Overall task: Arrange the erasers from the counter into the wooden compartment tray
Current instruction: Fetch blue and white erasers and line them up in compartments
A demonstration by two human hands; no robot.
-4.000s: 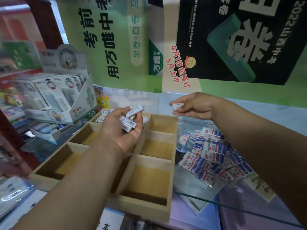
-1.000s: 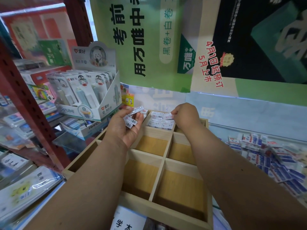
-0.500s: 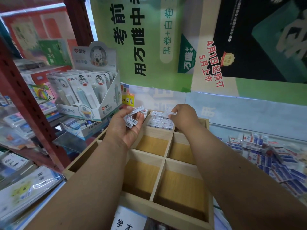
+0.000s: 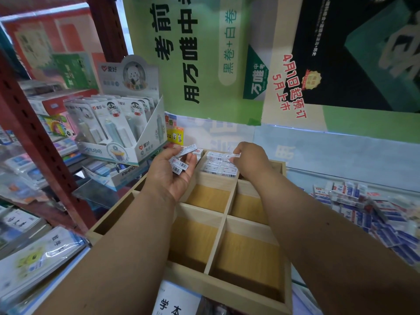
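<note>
A: What differs from four seconds ago?

B: Then the right hand [image 4: 248,160] hovered above the tray's right edge, pinching one eraser, and the heap of loose erasers lay just below it. Now that hand has come across to the far middle compartment of the pale wooden compartment tray [image 4: 229,200], and the camera has swung left, so the pile of small white-and-blue wrapped erasers [image 4: 363,208] on the glass counter sits well to the right. Over the last half second almost nothing moves.

A: And the grips?

B: The left hand [image 4: 172,176] is palm up, fingers curled loosely around a small stack of white barcode-labelled erasers [image 4: 181,163]; one lies across the fingertips, the others rest in the palm. The right hand is turned knuckles up, thumb and forefinger nearly closed on a single white eraser [image 4: 234,158], held just over the row of erasers already laid flat [image 4: 219,165] in that far compartment. Whether it touches them, I cannot tell.

A: The rest of the tray?

B: The nearer compartments show bare wood. A white cardboard display box of stationery [image 4: 127,133] stands just left of the left hand.
</note>
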